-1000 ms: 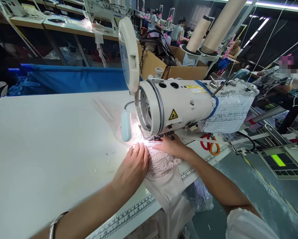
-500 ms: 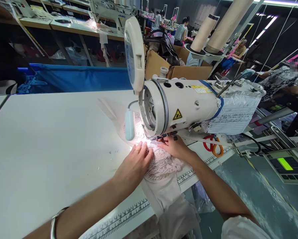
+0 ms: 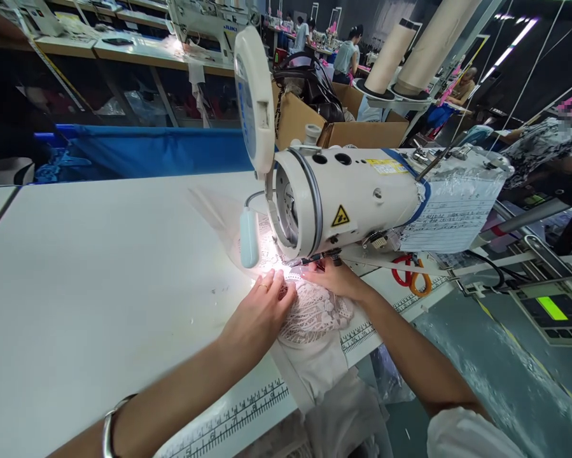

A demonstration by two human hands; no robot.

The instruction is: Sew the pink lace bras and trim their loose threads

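Pale pink lace fabric point(image 3: 312, 315) lies bunched on the white table under the head of a sewing machine point(image 3: 362, 184), and its plain lower part hangs over the front edge. My left hand point(image 3: 257, 315) rests on the lace just left of the needle area, fingers stretched out and flat. On the right, my right hand point(image 3: 336, 280) grips the lace edge between thumb and fingers, close beside the presser foot; its fingertips are partly hidden by machine parts. A lamp glare washes out the stitching spot. Sheer pink fabric spreads behind the light-blue guard point(image 3: 249, 238).
Scissors with red and orange handles point(image 3: 420, 280) lie right of my right hand. A printed ruler point(image 3: 238, 416) runs along the table point(image 3: 99, 286) edge. Behind stand a cardboard box point(image 3: 366, 135) with a black bag, thread cones point(image 3: 390, 58) and a blue cloth bin point(image 3: 161, 149). Other people sit farther back.
The view has shifted very slightly. Both hands stay almost in place on the lace, with my right hand's fingers a little changed in pose.
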